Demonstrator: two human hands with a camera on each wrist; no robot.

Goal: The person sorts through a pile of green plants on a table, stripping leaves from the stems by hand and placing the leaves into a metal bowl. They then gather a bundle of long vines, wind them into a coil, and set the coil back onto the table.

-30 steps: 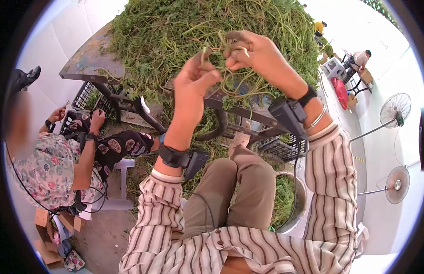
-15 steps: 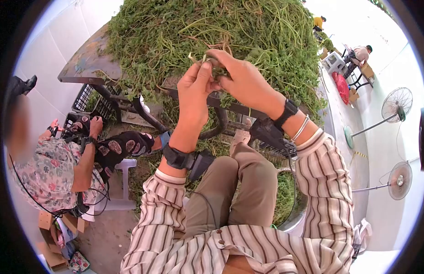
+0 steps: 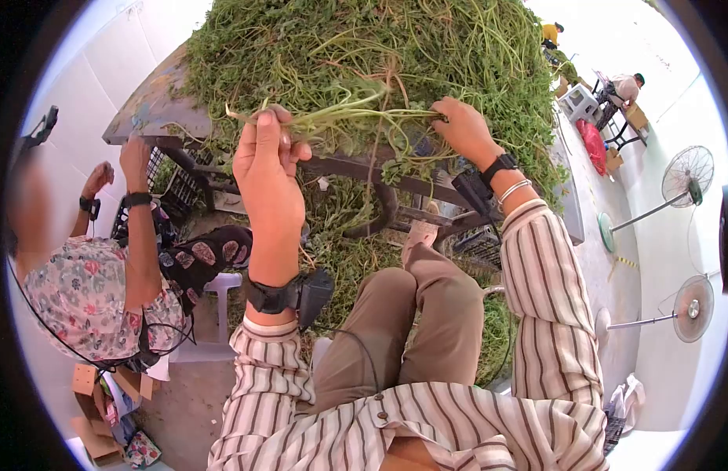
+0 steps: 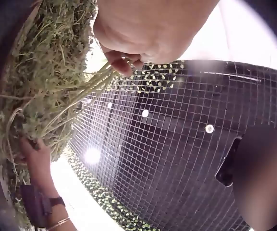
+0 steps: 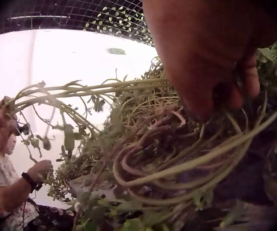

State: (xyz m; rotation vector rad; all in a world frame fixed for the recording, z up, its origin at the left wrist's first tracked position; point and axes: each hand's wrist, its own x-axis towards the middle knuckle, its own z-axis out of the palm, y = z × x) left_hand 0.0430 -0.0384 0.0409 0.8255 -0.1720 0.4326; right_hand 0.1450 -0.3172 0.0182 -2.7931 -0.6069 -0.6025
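Observation:
A small bunch of long green stems (image 3: 348,115) stretches between the two hands at the near edge of a leafy heap. The left hand (image 3: 270,188) pinches its pale ends between thumb and fingers. On the other side the right hand (image 3: 467,132) grips the stems, its fingertips against the heap. In the left wrist view the stems (image 4: 88,89) run down from the left hand (image 4: 150,33) towards the right hand (image 4: 36,161). Curved stems (image 5: 177,168) lie under the right hand (image 5: 215,57) in the right wrist view; its fingertips are partly in shadow.
The heap of greens (image 3: 301,47) covers most of a dark table (image 3: 148,118). At the left sits a person in a floral shirt (image 3: 85,290). Crates (image 3: 483,245) and a basin of greens (image 3: 496,337) stand low down. Two fans (image 3: 688,177) are at the right.
The hands were together over the stems and have moved apart, the left hand leftwards and the right hand rightwards, with the bunch drawn out between them. The seated person's hands have risen.

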